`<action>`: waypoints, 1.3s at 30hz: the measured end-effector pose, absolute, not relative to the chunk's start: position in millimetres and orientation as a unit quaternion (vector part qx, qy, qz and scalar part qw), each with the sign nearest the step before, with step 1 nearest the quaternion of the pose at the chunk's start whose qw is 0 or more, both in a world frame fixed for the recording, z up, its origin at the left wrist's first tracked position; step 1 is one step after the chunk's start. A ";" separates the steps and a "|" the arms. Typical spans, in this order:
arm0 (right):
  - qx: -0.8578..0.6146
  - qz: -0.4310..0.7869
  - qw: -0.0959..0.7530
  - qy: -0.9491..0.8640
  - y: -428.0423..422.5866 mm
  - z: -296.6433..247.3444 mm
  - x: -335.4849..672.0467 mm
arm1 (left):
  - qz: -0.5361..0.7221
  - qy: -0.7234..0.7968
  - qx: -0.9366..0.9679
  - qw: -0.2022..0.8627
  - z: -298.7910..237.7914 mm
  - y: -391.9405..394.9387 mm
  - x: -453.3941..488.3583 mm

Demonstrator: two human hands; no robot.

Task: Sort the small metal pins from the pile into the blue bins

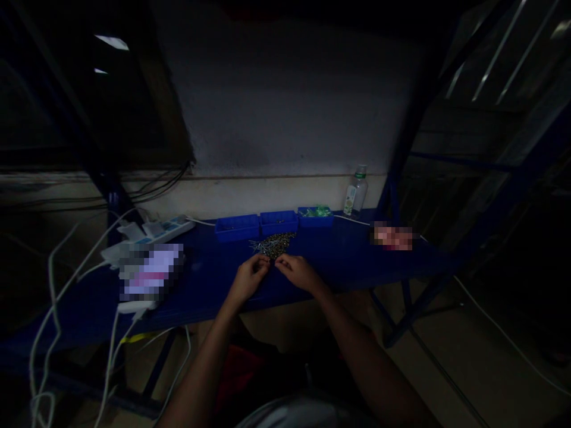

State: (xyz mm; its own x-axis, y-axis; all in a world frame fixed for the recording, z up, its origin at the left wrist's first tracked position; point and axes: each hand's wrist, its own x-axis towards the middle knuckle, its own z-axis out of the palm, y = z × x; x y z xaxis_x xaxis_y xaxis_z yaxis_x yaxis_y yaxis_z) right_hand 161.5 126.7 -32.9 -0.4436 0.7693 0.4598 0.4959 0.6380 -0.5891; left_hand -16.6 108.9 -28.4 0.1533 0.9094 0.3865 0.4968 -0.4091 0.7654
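My left hand [250,274] and my right hand [298,272] rest close together on the blue table [348,255], fingertips nearly touching. Both hands have their fingers curled in a pinch over something too small to name. Just beyond the fingers lies a pile of small metal parts [274,244]. Three blue trays stand behind the pile: a left tray [237,227], a middle tray [279,222] and a right tray [315,216] holding green pieces.
A plastic bottle [355,193] stands at the back right by the wall. A white power strip [167,227] and several white cables [53,297] lie at the left. The room is dim. Blue rack frames [491,196] rise on the right.
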 end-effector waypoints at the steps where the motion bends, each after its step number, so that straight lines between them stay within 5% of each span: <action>1: -0.379 0.190 0.368 -0.828 125.9 -32.1 161.6 | 0.420 0.487 0.729 0.235 -28.6 109.1 -17.0; 39: -0.381 0.188 0.359 -0.831 128.7 -37.1 161.5 | 0.431 0.493 0.714 0.248 -24.2 104.8 -14.5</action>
